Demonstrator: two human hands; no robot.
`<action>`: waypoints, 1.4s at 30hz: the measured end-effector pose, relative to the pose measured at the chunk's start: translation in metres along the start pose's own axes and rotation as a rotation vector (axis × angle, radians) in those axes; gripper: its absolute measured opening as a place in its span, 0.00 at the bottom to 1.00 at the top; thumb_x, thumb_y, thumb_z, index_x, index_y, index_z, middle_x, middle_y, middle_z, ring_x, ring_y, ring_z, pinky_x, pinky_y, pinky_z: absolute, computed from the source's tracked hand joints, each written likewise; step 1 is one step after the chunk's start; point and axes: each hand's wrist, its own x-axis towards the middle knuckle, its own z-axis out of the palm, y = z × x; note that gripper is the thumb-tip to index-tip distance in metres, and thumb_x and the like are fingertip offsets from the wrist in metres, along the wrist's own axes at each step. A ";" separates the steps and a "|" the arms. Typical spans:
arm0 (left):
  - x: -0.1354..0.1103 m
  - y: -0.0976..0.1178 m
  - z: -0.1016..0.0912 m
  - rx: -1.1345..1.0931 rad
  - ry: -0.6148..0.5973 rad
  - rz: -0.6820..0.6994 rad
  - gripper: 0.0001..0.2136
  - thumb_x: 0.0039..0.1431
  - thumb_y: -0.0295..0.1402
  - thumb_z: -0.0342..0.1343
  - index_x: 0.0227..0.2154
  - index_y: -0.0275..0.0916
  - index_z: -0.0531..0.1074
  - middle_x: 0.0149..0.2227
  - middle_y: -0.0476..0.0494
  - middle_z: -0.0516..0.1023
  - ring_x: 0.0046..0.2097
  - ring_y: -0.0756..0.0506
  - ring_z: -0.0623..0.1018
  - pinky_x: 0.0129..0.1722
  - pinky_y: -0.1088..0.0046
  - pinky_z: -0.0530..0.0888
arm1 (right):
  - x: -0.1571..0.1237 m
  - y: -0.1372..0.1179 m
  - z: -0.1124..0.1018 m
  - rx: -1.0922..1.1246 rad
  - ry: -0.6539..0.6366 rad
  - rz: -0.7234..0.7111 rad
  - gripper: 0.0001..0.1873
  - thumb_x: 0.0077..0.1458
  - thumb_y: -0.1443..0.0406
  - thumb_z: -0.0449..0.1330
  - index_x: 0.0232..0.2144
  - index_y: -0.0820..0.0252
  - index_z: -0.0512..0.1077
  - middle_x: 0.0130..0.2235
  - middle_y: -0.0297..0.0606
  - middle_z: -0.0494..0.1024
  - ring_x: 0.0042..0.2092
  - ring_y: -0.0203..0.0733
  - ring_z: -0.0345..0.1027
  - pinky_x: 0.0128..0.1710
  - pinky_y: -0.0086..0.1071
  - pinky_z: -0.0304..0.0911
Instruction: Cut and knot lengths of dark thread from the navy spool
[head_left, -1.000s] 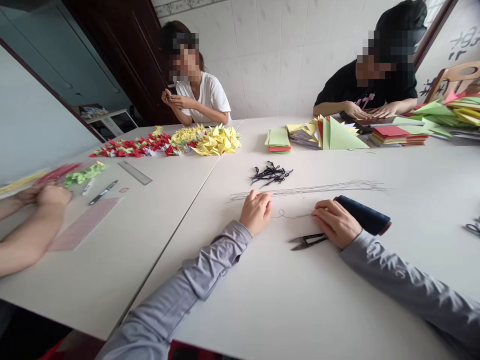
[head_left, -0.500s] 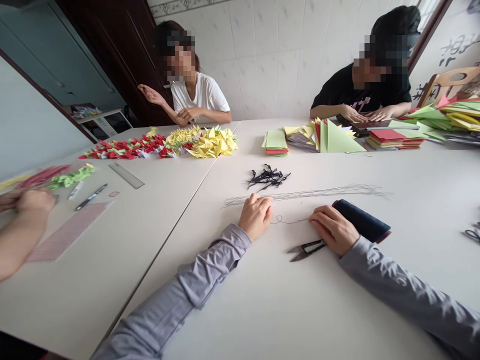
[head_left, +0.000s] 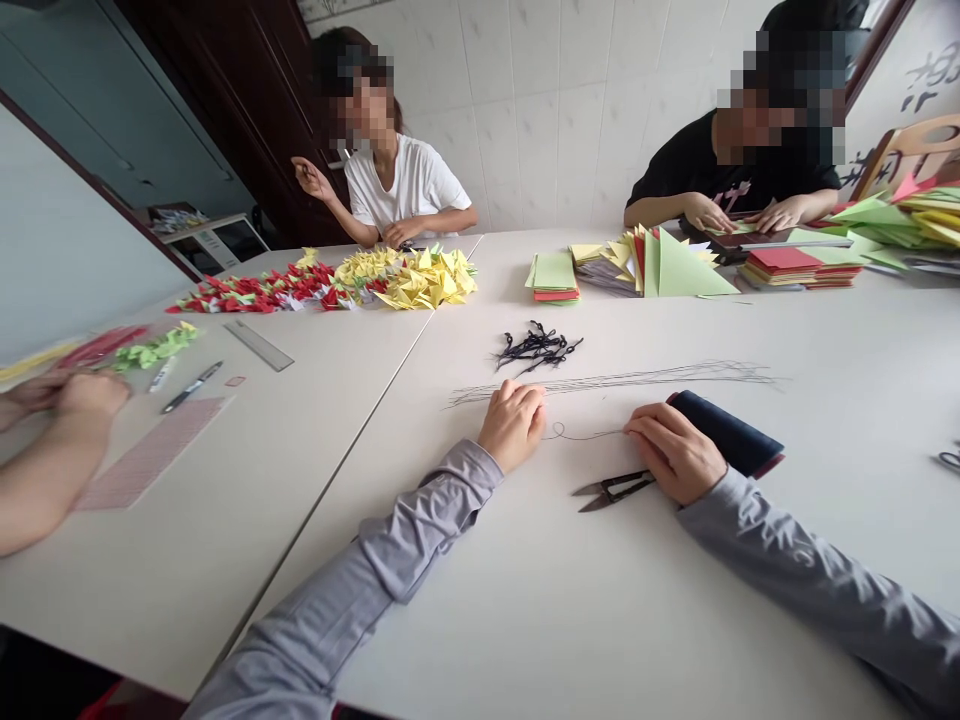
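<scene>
My left hand (head_left: 513, 424) rests on the white table (head_left: 570, 600) with its fingers curled, pinching one end of a thin dark thread (head_left: 581, 434). The thread loops once and runs to my right hand (head_left: 674, 451), whose fingers pinch its other end. Under my right hand lie small black thread snips (head_left: 611, 489), and a dark navy spool (head_left: 729, 432) sits just behind the hand. A row of straight cut threads (head_left: 615, 381) lies beyond both hands, with a pile of knotted black thread pieces (head_left: 536, 348) further back.
Stacks of coloured paper (head_left: 556, 277) and folded triangles (head_left: 675, 266) stand at the back. Red and yellow folded pieces (head_left: 360, 281) cover the left table. Two people sit opposite; another person's arm (head_left: 45, 470) works at the left, near a ruler (head_left: 259, 345) and pen (head_left: 191, 387).
My hands stay pinched on the thread almost unmoved. The person in white has raised one hand to the side. The view shifted slightly.
</scene>
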 end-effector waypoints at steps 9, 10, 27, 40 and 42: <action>-0.002 -0.001 -0.001 -0.013 -0.014 -0.013 0.08 0.58 0.27 0.46 0.33 0.39 0.70 0.45 0.44 0.75 0.46 0.43 0.67 0.45 0.64 0.66 | 0.010 0.015 -0.036 -0.447 -0.007 0.192 0.15 0.59 0.60 0.47 0.41 0.58 0.70 0.46 0.46 0.68 0.45 0.49 0.63 0.41 0.40 0.62; -0.002 0.000 -0.001 -0.014 -0.015 -0.015 0.08 0.58 0.27 0.46 0.32 0.39 0.70 0.45 0.45 0.75 0.46 0.42 0.67 0.46 0.64 0.66 | 0.011 0.020 -0.040 -0.467 -0.046 0.233 0.17 0.58 0.59 0.48 0.44 0.58 0.69 0.47 0.48 0.67 0.45 0.49 0.63 0.40 0.41 0.63; -0.003 0.002 -0.002 -0.001 0.007 -0.003 0.07 0.58 0.27 0.46 0.30 0.39 0.69 0.44 0.44 0.76 0.45 0.43 0.67 0.45 0.64 0.66 | -0.005 0.042 -0.028 -0.507 -0.413 0.447 0.25 0.59 0.57 0.44 0.57 0.55 0.59 0.51 0.50 0.67 0.41 0.53 0.65 0.21 0.37 0.61; -0.001 0.004 -0.001 -0.001 -0.015 -0.016 0.06 0.58 0.27 0.46 0.29 0.40 0.68 0.44 0.46 0.76 0.45 0.43 0.67 0.45 0.64 0.66 | -0.007 0.025 -0.021 -0.669 -0.324 0.418 0.23 0.60 0.60 0.42 0.56 0.58 0.60 0.47 0.49 0.68 0.39 0.50 0.65 0.19 0.33 0.57; -0.001 0.004 -0.001 0.001 -0.016 -0.017 0.06 0.58 0.27 0.46 0.28 0.40 0.67 0.44 0.46 0.76 0.45 0.43 0.67 0.45 0.64 0.65 | -0.006 0.021 -0.022 -0.682 -0.314 0.426 0.23 0.60 0.60 0.42 0.55 0.58 0.60 0.48 0.49 0.68 0.39 0.50 0.65 0.20 0.33 0.57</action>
